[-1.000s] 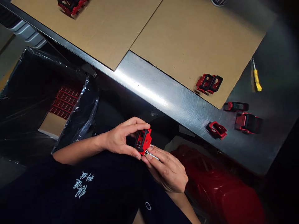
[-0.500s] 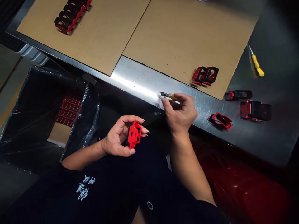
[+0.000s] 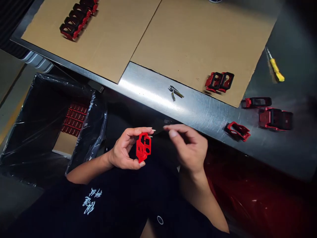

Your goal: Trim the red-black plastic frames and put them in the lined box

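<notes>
My left hand (image 3: 123,150) grips a red plastic frame part (image 3: 143,148) with cut-out openings, fingers at its top and thumb at its bottom. To the right of it my right hand (image 3: 189,147) is raised in front of the table edge, thumb and forefinger apart, with nothing visible between them. Small pliers-like cutters (image 3: 176,92) lie with handles spread on the bare metal strip of the table, beyond my right hand. A red frame part (image 3: 238,131) rests on the metal to the right of that hand.
Cardboard sheets (image 3: 188,36) cover much of the metal table (image 3: 148,84). Red-and-black assemblies stand at upper left (image 3: 76,19) and right (image 3: 220,81), with more (image 3: 275,119) on the metal. A yellow-handled screwdriver (image 3: 275,67) lies far right. A black-lined bin (image 3: 44,132) at left holds red parts.
My right hand has let go of the cutters on the metal strip and come back toward my body. The red part in my left hand has turned slightly.
</notes>
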Action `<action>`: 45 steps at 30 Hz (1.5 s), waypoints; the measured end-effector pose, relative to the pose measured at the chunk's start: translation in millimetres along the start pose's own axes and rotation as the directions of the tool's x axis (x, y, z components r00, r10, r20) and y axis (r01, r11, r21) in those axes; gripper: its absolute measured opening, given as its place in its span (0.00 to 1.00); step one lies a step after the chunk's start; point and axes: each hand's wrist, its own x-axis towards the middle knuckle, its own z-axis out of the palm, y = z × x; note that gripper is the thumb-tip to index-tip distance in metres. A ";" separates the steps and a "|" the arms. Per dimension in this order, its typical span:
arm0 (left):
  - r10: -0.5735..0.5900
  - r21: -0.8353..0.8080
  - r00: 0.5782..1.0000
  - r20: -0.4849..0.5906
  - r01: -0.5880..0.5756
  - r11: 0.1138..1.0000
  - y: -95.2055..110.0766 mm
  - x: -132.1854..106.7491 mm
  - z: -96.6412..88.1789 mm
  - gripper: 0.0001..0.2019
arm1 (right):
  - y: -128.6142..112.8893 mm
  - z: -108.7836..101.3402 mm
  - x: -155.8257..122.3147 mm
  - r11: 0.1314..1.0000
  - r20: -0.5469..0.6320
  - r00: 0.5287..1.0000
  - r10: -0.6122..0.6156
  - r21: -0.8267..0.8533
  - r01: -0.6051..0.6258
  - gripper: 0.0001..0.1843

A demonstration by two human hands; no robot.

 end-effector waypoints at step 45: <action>-0.203 0.179 0.971 -0.129 0.224 0.958 3.8 -7.9 -26.5 0.24 | -4.9 32.2 -38.4 0.867 0.368 0.887 0.278 0.302 -0.397 0.13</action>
